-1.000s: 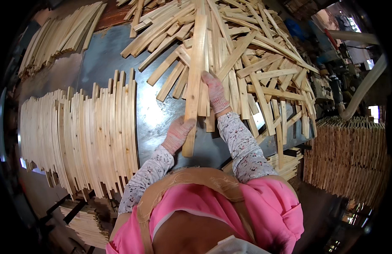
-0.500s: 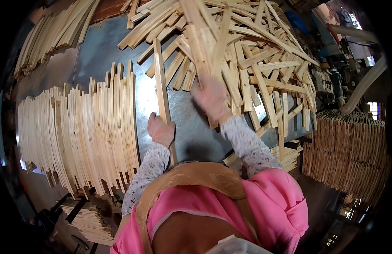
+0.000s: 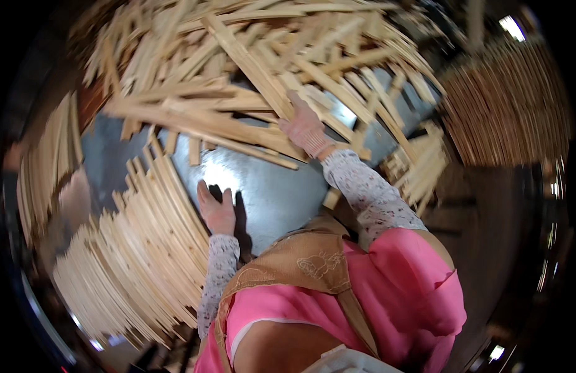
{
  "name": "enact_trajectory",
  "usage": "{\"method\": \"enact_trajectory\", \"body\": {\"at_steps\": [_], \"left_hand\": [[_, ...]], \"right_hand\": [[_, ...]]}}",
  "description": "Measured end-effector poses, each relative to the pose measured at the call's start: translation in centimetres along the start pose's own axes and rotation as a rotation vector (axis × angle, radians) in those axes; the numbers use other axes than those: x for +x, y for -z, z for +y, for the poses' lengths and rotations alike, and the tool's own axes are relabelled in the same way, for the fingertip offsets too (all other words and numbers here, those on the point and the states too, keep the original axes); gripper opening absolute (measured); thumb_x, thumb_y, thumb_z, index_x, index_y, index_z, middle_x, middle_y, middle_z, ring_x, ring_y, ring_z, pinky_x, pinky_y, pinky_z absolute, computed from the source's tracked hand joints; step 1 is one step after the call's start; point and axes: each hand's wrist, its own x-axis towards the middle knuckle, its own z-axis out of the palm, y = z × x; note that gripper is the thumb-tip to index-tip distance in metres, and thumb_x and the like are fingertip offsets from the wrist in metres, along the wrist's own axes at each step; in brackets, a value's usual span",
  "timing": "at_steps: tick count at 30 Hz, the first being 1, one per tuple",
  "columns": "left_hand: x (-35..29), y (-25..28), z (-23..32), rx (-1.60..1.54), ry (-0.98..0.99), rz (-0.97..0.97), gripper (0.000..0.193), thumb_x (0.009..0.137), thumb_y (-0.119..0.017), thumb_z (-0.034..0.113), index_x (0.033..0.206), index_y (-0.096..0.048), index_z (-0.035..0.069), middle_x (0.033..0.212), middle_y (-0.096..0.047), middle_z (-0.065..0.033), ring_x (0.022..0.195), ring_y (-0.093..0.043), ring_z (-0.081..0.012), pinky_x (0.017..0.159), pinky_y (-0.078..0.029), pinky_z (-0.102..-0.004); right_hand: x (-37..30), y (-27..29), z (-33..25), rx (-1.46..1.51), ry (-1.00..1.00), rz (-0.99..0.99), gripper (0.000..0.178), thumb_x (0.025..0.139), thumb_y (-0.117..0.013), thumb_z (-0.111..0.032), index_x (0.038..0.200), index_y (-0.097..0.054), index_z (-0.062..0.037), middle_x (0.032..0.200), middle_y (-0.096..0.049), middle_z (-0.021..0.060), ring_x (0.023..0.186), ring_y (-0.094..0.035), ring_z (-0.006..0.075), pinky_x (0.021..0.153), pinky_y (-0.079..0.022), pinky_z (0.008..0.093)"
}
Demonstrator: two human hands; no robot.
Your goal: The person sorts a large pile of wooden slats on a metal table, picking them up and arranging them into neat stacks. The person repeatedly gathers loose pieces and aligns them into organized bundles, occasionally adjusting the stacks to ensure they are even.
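My right hand (image 3: 306,128), in a pale pinkish glove, is closed around the near part of a long wooden strip (image 3: 250,65) that slants away to the far left across other strips. Palm down over the metal table (image 3: 266,199), my left hand (image 3: 217,211) has its thumb and fingers apart and holds nothing. Close to its left lies a neat row of wooden strips (image 3: 145,248), set side by side. Beyond both hands spreads a jumbled pile of loose strips (image 3: 188,65), some of them lying crosswise just ahead of my left hand.
Another group of strips (image 3: 48,168) lies at the far left of the table. A tall stack of strips (image 3: 508,102) stands at the right, past the table edge. Nearer, a smaller bundle of strips (image 3: 424,165) sits by that edge.
My left hand has let go of the strip it held upright beside the row. My right hand now grips a strip slanting to the left. The whole view has turned.
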Motion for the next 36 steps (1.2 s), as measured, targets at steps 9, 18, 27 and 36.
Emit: {"method": "enact_trajectory", "body": {"at_steps": [9, 18, 27, 36], "left_hand": [[10.6, -13.7, 13.4, -0.702, 0.462, 0.021, 0.096, 0.080, -0.096, 0.040, 0.142, -0.042, -0.011, 0.133, -0.065, -0.0298, 0.101, -0.075, -0.0344, 0.078, -0.071, -0.0432], [20.9, -16.2, 1.1, -0.072, 0.090, -0.345, 0.031, 0.100, -0.052, 0.010, 0.124, -0.072, 0.013, 0.113, -0.073, -0.0179, 0.100, -0.068, -0.0242, 0.090, -0.057, -0.0305], [15.6, -18.2, 9.0, -0.570, 0.618, -0.079, 0.042, 0.096, -0.076, 0.014, 0.134, -0.068, -0.003, 0.121, -0.075, -0.0134, 0.094, -0.074, -0.0245, 0.078, -0.064, -0.0380], [3.2, -7.9, 4.2, -0.365, 0.238, 0.121, 0.054, 0.091, -0.079, 0.013, 0.141, -0.061, 0.002, 0.109, -0.074, -0.0128, 0.099, -0.072, -0.0227, 0.083, -0.060, -0.0392]], "right_hand": [[-21.8, 23.9, 32.4, -0.177, -0.847, 0.817, 0.064, 0.093, -0.076, -0.033, 0.145, -0.058, 0.0011, 0.134, -0.071, 0.0225, 0.130, -0.066, 0.0376, 0.113, -0.048, 0.0434], [-28.6, 23.5, 64.1, 0.066, -1.187, 0.702, 0.041, 0.101, -0.060, -0.029, 0.132, -0.064, -0.0015, 0.130, -0.074, 0.0213, 0.125, -0.067, 0.0399, 0.107, -0.051, 0.0464], [-23.4, 21.1, 76.1, -0.987, -0.833, 0.066, 0.022, 0.102, -0.057, -0.010, 0.099, -0.079, -0.0091, 0.099, -0.079, 0.0135, 0.098, -0.075, 0.0322, 0.111, -0.052, 0.0429], [-17.0, 25.6, 60.4, 0.086, -0.690, 0.617, 0.047, 0.113, -0.052, -0.024, 0.149, -0.055, 0.0074, 0.143, -0.065, 0.0228, 0.128, -0.063, 0.0288, 0.110, -0.050, 0.0384]]}}
